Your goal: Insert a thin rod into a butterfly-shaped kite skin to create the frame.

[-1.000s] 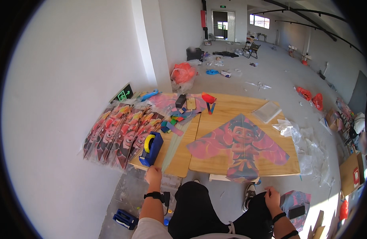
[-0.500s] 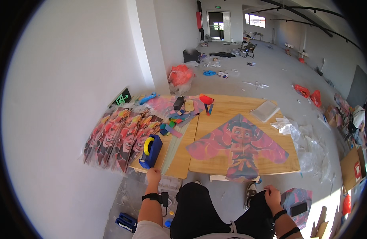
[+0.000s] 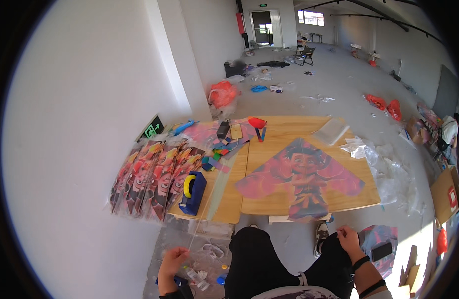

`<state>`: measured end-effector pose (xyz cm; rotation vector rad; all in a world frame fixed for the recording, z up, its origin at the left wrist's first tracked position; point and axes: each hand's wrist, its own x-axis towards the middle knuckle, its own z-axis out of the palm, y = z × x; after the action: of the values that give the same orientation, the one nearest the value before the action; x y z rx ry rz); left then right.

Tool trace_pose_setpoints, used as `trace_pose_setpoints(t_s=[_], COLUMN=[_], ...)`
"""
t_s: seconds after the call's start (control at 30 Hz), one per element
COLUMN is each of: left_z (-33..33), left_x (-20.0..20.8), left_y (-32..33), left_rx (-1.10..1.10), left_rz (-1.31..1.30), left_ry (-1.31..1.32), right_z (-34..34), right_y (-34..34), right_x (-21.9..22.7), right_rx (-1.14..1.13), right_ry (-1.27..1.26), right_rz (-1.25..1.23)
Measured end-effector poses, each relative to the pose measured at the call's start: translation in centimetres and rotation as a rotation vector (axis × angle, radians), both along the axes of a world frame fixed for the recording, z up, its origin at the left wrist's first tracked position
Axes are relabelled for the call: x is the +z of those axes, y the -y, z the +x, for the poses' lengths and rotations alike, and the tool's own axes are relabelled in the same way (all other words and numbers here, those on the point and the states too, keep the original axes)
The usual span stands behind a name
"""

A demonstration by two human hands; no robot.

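Note:
My left hand [image 3: 173, 259] is low at the left, below the table edge, its fingers pinched on the end of a thin pale rod [image 3: 201, 219] that slants up over the table. My right hand [image 3: 348, 239] rests by my right knee with its fingers curled; whatever they hold, if anything, is hidden. On the table lies a kite [image 3: 305, 184] printed with a red cartoon figure, its tail over the front edge. A blue tape dispenser [image 3: 193, 199] with a yellow roll stands near the rod. Behind it several pale rods [image 3: 223, 192] lie in a bundle.
Bagged printed kites [image 3: 152, 174] lean at the table's left. Clear plastic sleeves [image 3: 331, 134] lie at the back right, and crumpled plastic [image 3: 389, 179] hangs past the right edge. A dark phone [image 3: 382, 251] rests on printed sheet beside my right leg. A bottle [image 3: 197, 278] lies at lower left.
My left hand has drawn back from the tape dispenser toward me and down, with the thin rod now showing in it. My right hand has hardly moved. The whole view has shifted slightly.

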<state>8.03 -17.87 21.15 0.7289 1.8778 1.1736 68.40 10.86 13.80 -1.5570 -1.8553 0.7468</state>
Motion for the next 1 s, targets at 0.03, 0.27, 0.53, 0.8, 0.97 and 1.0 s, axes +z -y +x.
trace_pose_setpoints(t_s=[0.03,0.27,0.53,0.8,0.97,1.0], left_z=[1.1,13.8,16.1,-0.2,-1.9,-2.9], left_x=[0.2,2.9,3.4,-10.3,-15.5,-16.9], left_y=[0.7,-4.6,-8.0,-12.6,-18.2,-18.3], left_rx=[-0.027,-0.622,-0.762,-0.219,-0.576,-0.618], left_rz=[0.057,0.226,0.28,0.031,-0.221,-0.336], left_ry=[0.119,0.05,0.139,-0.679,-0.815,-0.858], right_z=[-0.8,-15.6,-16.8,-13.9,-11.3,-13.1], right_y=[0.0,4.5,6.2,9.2,13.3,12.4], right_x=[0.8,13.3,15.0,27.8,34.4,34.6], right_rx=[0.007,0.738,0.843,1.144,1.272,1.47], right_ry=[-0.002,-0.666,-0.706,-1.104,-1.208,-1.275], right_rz=[-0.01,-0.663,-0.478,0.266,-0.065,-0.051])
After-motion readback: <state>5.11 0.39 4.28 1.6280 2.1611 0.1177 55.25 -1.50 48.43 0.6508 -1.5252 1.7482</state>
